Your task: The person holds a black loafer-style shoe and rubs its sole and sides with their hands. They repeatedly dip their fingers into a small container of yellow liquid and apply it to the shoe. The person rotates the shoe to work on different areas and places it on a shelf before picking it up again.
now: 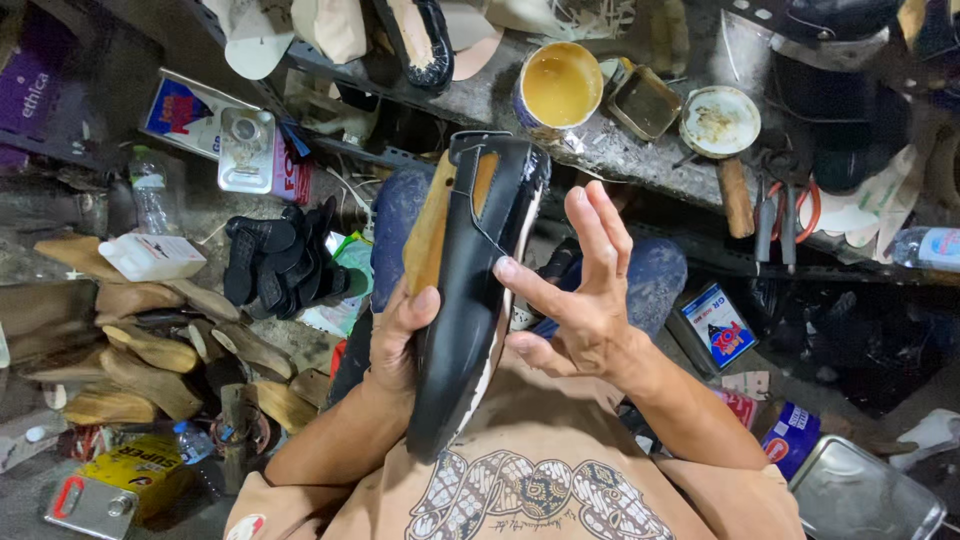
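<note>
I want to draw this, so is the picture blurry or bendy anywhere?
Head view: the glossy black leather shoe upper looks sharp, with pale glare along it; the left hand grips it, the right hand touches its edge with a fingertip; the grey workbench edge curves, bent by the wide lens.

An open round tin of yellow glue (pixel 560 86) stands on the grey, stained tabletop (pixel 620 150), near a small square tin (pixel 647 102) and a round white lid (pixel 720 121). Orange-handled pliers (pixel 785 212) lie to the right. Wooden shoe lasts (pixel 150 350) and black soles (pixel 275 262) crowd the floor (pixel 200 205) on the left.
</note>
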